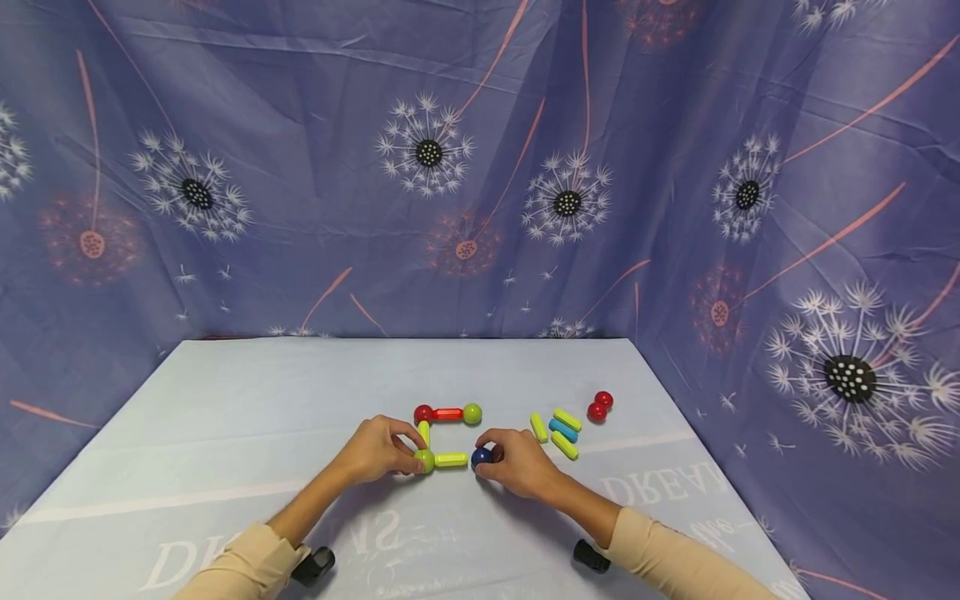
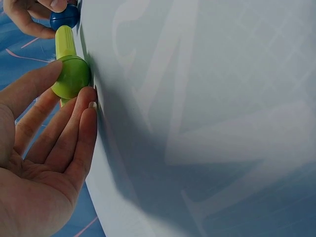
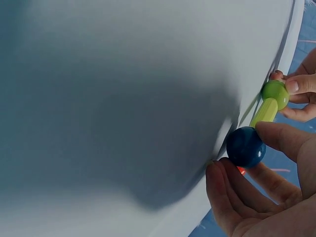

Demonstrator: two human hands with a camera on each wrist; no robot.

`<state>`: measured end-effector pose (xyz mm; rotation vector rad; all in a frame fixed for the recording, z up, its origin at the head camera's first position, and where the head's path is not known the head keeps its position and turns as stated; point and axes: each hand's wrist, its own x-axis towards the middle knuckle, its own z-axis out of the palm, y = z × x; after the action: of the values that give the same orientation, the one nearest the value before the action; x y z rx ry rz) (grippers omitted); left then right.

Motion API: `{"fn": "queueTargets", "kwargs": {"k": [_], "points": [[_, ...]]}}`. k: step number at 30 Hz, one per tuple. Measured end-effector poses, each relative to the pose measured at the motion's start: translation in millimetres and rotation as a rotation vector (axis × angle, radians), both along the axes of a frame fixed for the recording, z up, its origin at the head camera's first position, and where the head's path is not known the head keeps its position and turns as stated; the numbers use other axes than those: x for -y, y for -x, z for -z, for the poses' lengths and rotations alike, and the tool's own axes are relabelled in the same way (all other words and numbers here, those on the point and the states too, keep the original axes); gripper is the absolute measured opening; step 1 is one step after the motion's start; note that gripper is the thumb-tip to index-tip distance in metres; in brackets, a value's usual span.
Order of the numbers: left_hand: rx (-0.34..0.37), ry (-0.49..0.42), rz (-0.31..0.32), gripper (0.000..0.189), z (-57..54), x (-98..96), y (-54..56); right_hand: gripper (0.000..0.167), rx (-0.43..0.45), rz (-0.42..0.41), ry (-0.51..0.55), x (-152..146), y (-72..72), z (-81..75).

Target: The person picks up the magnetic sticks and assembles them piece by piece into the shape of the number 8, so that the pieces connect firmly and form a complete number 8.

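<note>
My left hand (image 1: 380, 451) pinches a green ball (image 2: 72, 77) at the near left corner of a ball-and-stick shape on the table. From that ball a yellow-green stick (image 1: 452, 459) runs right, and another stick (image 1: 424, 434) runs back to a red ball (image 1: 423, 414). A red stick (image 1: 448, 414) joins the red ball to a second green ball (image 1: 472, 413). My right hand (image 1: 521, 463) holds a dark blue ball (image 3: 246, 147) between thumb and fingers, right at the free end of the near stick.
Right of the shape lie several loose yellow-green sticks (image 1: 566, 445) and a blue stick (image 1: 563, 430). Two red balls (image 1: 597, 412) sit beyond them. A pale printed cloth covers the table (image 1: 262, 400), and a purple dandelion-patterned curtain (image 1: 315, 192) hangs behind it.
</note>
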<state>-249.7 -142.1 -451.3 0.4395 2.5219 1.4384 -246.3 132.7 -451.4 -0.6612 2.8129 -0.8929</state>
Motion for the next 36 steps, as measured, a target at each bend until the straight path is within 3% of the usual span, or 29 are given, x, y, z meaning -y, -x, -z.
{"fn": "queueTargets", "kwargs": {"k": [14, 21, 26, 36], "points": [[0.003, -0.009, 0.003, 0.023, 0.4, -0.4, -0.4, 0.032, 0.009, -0.024, 0.026, 4, 0.7, -0.3], [0.006, -0.009, 0.003, 0.023, 0.1, -0.6, -0.4, 0.04, -0.007, -0.018, 0.025, -1, 2.3, -2.6], [0.006, -0.011, 0.0, 0.023, 0.0, -1.0, -0.5, 0.046, -0.033, 0.021, 0.029, -10, 6.5, -10.3], [0.009, -0.002, -0.003, 0.022, -0.5, -1.3, -0.1, 0.042, -0.11, 0.143, 0.055, -33, 20.5, -22.5]]}}
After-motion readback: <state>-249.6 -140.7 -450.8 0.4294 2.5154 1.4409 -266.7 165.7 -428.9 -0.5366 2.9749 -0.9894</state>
